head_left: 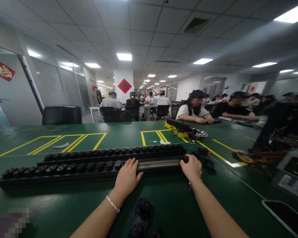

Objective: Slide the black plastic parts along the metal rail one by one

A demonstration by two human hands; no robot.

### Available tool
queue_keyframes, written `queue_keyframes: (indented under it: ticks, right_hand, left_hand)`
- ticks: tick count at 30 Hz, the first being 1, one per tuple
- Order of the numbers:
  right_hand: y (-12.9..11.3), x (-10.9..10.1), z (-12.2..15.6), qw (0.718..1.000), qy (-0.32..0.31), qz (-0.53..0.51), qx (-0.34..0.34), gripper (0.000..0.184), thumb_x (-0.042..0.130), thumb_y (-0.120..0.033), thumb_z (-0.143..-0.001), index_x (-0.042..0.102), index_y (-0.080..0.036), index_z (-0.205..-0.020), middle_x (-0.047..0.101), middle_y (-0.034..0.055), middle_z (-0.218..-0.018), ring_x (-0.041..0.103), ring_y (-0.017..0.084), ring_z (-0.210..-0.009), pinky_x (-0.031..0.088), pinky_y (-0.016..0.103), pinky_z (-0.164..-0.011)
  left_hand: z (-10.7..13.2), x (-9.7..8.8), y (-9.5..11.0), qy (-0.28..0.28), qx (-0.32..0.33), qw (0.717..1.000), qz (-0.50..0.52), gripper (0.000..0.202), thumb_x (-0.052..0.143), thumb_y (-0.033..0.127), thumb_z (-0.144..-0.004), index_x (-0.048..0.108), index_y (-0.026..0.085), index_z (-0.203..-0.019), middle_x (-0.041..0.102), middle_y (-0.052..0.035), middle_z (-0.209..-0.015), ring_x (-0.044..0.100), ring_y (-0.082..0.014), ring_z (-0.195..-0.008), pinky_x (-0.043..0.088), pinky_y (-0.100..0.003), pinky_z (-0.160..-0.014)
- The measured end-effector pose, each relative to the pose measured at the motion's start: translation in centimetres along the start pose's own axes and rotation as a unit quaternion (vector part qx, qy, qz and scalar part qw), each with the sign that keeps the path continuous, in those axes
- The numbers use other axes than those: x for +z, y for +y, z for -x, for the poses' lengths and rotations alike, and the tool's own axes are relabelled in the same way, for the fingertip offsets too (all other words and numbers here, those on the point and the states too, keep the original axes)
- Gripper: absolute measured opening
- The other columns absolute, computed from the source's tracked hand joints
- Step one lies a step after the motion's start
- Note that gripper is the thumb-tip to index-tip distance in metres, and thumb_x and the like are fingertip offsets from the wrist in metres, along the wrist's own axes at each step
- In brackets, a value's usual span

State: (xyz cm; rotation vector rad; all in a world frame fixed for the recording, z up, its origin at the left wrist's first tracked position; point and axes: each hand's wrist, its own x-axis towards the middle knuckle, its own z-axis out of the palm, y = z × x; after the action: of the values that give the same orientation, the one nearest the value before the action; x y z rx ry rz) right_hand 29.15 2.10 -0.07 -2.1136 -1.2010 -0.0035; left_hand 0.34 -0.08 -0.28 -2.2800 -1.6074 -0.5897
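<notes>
A long black rail (57,180) lies across the green table, with a row of round black socket modules (71,168) along its left part and a bare, light-coloured channel (159,163) to the right. My left hand (127,177) lies over the rail at the end of the row, fingers across its top and thumb along the near side. At the rail's right end, my right hand (192,168) is closed around a small black piece (186,159), partly hidden by the fingers. Behind runs a second black rail (144,152) with similar modules.
Loose black modules lie near me (142,213) and beside my right hand (208,163). A metal dish (198,133) and black strip (178,125) stand farther back. Rightward are tangled wires (253,160), a metal case (294,175) and a phone (285,215). People sit across the table.
</notes>
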Motion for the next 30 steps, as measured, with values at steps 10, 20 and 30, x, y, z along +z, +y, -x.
queue_keyframes:
  ticks: [10,20,30]
  right_hand:
    - [1.0,0.0,-1.0,0.999,-0.031,-0.038,0.023,0.043,0.048,-0.04,-0.074,0.057,-0.021,-0.112,0.054,0.0103,-0.123,0.049,0.03,-0.111,0.04,0.043,-0.092]
    - [1.3,-0.3,-1.5,0.995,-0.03,-0.086,0.044,0.045,0.047,-0.035,-0.075,0.053,-0.017,-0.116,0.06,0.0119,-0.113,0.055,0.027,-0.105,0.043,0.037,-0.088]
    - [1.4,-0.5,-1.6,0.991,-0.024,-0.111,0.076,0.046,0.051,-0.034,-0.073,0.052,-0.019,-0.116,0.062,0.0105,-0.11,0.059,0.025,-0.096,0.045,0.034,-0.081]
  left_hand:
    - [-0.1,-0.1,0.0,-0.011,-0.002,1.0,0.005,0.05,0.048,0.042,-0.085,0.052,0.014,-0.126,0.051,-0.0121,-0.135,0.043,-0.0275,-0.127,0.041,-0.041,-0.101]
    - [0.0,-0.1,0.0,-0.007,0.0,1.0,0.007,0.05,0.047,0.043,-0.085,0.053,0.013,-0.125,0.051,-0.0126,-0.135,0.043,-0.0273,-0.126,0.041,-0.04,-0.1]
    - [-0.1,-0.2,0.0,-0.007,0.001,1.0,0.002,0.051,0.048,0.044,-0.085,0.053,0.013,-0.125,0.051,-0.0126,-0.134,0.043,-0.027,-0.126,0.04,-0.04,-0.101]
